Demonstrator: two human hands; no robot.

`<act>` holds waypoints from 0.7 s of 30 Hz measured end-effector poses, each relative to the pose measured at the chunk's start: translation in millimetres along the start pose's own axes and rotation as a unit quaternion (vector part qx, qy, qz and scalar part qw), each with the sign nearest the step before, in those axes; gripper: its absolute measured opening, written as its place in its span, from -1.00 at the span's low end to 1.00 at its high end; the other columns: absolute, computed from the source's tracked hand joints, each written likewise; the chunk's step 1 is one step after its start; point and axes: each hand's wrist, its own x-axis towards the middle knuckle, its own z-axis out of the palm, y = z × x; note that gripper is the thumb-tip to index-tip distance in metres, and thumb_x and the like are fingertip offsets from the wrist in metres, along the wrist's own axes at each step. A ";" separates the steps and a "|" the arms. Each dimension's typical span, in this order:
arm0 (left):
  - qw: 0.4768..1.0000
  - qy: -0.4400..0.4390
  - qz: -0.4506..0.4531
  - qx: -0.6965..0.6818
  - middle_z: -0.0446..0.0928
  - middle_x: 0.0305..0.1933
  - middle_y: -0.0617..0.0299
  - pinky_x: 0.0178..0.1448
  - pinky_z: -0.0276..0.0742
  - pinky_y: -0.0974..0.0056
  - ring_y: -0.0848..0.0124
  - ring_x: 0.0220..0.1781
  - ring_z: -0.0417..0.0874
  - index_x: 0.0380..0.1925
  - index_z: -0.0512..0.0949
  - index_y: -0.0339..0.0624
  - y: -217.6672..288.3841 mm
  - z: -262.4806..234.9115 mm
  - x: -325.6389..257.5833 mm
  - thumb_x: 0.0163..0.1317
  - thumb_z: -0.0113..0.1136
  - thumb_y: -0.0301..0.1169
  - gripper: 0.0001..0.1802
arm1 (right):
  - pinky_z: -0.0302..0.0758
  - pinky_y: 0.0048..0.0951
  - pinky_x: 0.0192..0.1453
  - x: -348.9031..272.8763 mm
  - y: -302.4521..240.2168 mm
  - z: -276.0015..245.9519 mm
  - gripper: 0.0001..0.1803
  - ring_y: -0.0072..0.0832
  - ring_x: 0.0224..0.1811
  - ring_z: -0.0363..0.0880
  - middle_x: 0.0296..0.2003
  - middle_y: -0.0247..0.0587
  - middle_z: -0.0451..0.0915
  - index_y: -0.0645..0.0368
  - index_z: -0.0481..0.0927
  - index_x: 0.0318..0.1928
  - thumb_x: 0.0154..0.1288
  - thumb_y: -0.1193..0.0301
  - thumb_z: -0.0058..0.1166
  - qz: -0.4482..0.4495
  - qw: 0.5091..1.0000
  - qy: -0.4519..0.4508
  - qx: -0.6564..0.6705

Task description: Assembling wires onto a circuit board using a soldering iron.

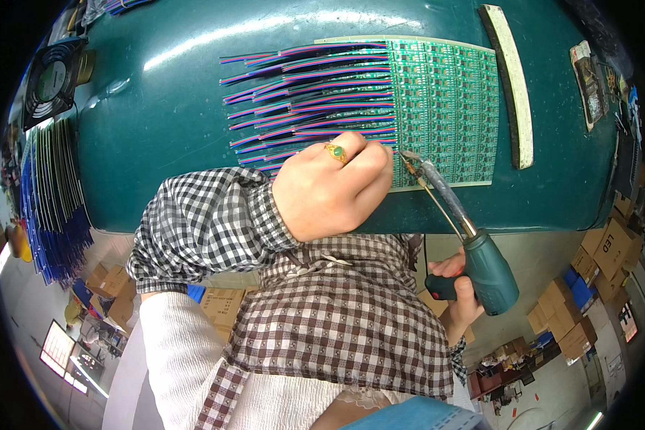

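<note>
A green panel of small circuit boards [448,107] lies on the table. Rows of flat multi-coloured ribbon wires [322,86] run from its left edge out to the left. My left hand [333,186], wearing a ring with a green stone, is closed over the lower wire rows at that edge. Its fingertips are hidden, so what they pinch does not show. Below the table's front edge, my right hand [466,304] is wrapped round the grip of a dark green soldering gun [491,276]. The gun's metal tip reaches up-left to the board, just right of my left fingers.
The green-topped table [158,143] carries a long pale strip [512,86] right of the panel and a worn block [588,86] farther right. A black fan [54,79] stands at the left. Bundled blue wires [57,208] hang over the left edge. Cardboard boxes [613,247] are stacked behind.
</note>
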 end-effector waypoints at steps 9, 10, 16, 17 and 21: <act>1.000 0.003 -0.001 0.006 0.42 -0.28 0.30 -0.39 0.46 0.44 0.44 -0.25 0.50 -0.35 0.60 -0.21 1.3 1.9 -0.6 -0.15 0.18 -0.41 -0.73 | 0.67 -0.14 -0.19 1.8 2.4 0.8 -0.34 -0.32 -0.41 0.58 -0.44 -0.11 0.51 0.55 0.38 0.04 0.23 0.16 0.23 0.000 1.000 0.004 -0.001; 1.000 0.004 -0.004 0.005 0.42 -0.28 0.30 -0.39 0.46 0.44 0.44 -0.25 0.50 -0.35 0.60 -0.21 1.5 2.1 -0.7 -0.15 0.18 -0.41 -0.73 | 0.67 -0.14 -0.19 2.0 2.1 0.9 -0.34 -0.32 -0.41 0.58 -0.44 -0.11 0.51 0.55 0.38 0.04 0.23 0.16 0.23 0.001 1.000 0.004 -0.001; 1.000 0.004 -0.007 0.003 0.43 -0.28 0.30 -0.37 0.47 0.43 0.44 -0.25 0.50 -0.36 0.60 -0.20 1.9 1.5 -0.3 -0.15 0.18 -0.40 -0.73 | 0.68 -0.13 -0.19 1.2 2.2 -1.6 -0.33 -0.31 -0.39 0.58 -0.42 -0.08 0.51 0.58 0.33 0.11 0.26 0.19 0.19 -0.004 1.000 -0.012 -0.015; 1.000 0.004 -0.007 0.003 0.43 -0.28 0.30 -0.37 0.47 0.43 0.44 -0.25 0.50 -0.36 0.60 -0.20 1.7 1.5 -0.4 -0.15 0.18 -0.40 -0.73 | 0.68 -0.13 -0.19 1.2 1.5 -2.0 -0.32 -0.31 -0.38 0.58 -0.41 -0.08 0.52 0.58 0.32 0.12 0.27 0.19 0.18 -0.014 1.000 -0.010 -0.004; 1.000 0.005 -0.004 0.005 0.42 -0.27 0.29 -0.36 0.48 0.42 0.43 -0.24 0.51 -0.35 0.60 -0.21 1.5 1.4 -0.2 -0.14 0.17 -0.40 -0.73 | 0.69 -0.12 -0.19 1.7 1.0 -3.9 -0.33 -0.29 -0.37 0.58 -0.40 -0.06 0.52 0.57 0.31 0.14 0.28 0.20 0.16 -0.026 1.000 -0.009 0.005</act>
